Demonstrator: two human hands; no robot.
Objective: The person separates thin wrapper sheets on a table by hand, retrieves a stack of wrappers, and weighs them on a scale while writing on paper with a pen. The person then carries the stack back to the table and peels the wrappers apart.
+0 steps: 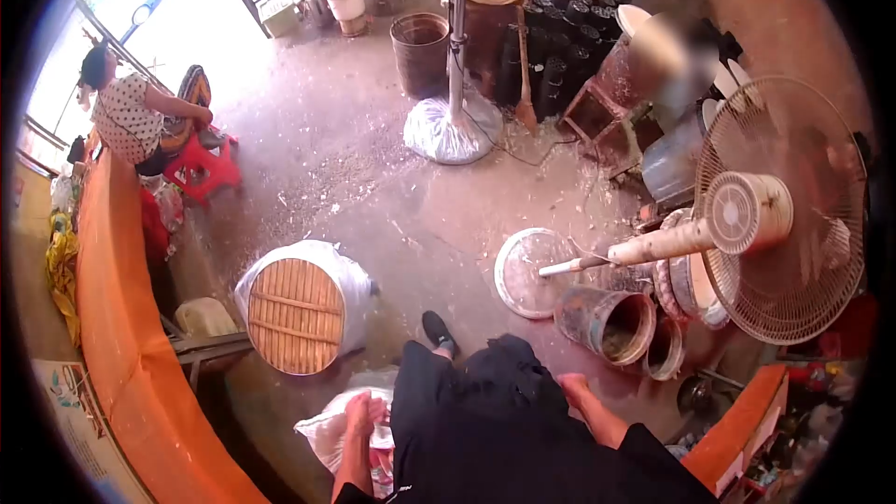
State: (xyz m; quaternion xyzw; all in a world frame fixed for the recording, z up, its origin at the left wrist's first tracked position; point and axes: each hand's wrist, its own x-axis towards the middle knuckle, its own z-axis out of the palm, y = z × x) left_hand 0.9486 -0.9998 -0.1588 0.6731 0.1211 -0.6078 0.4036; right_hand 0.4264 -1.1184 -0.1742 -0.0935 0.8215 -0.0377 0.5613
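My left hand hangs beside my left leg with its fingers curled in; whether anything is inside them is hidden. Right beside and below it lies a white sack with some red print, and I cannot tell if the hand touches it. My right hand is low at my other side, against the black clothing; its fingers are small and partly hidden. Ahead on the left stands a round tub wrapped in white plastic, topped by a slatted wooden lid.
A standing fan on a round base leans in at right, near tipped metal buckets. An orange-covered counter runs along the left. A person sits by a red stool. Further back is a fan pole.
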